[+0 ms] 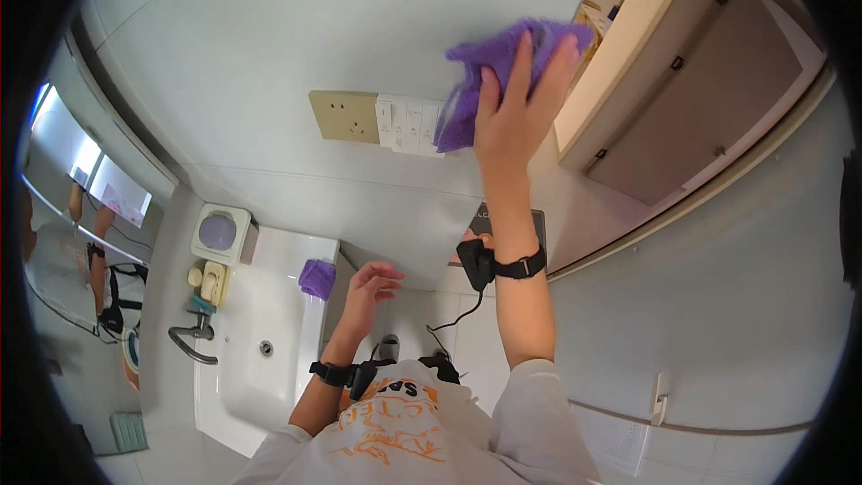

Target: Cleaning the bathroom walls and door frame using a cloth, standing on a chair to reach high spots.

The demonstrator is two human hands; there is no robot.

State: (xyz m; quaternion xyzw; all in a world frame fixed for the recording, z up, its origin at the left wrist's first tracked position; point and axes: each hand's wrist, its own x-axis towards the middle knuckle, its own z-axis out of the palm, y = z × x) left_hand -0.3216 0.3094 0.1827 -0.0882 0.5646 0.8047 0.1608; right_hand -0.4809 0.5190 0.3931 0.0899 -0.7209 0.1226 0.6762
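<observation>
My right hand (pixel 519 112) is raised to the pale tiled wall (pixel 269 54) and holds a purple cleaning cloth (pixel 462 112) against it, fingers spread over the fabric. The cloth lies just right of a white switch panel (pixel 409 126), touching or overlapping its right end. Beside that panel is a gold socket plate (pixel 345 117). Lower down, my left hand (pixel 366 295) hangs with loosely bent fingers and nothing in it. Nearest to it is a second purple cloth (pixel 317 278), folded on the rim of the white washbasin (pixel 269 305).
A grey faucet (pixel 193 337) stands on the basin's left, near soap bars (pixel 212 283) and a white-rimmed square container (pixel 221 233). A mirror (pixel 85 189) is at far left. On the right are a door frame (pixel 620 54) and a grey door (pixel 709 305). A black cable (pixel 458 316) hangs from my right wristband.
</observation>
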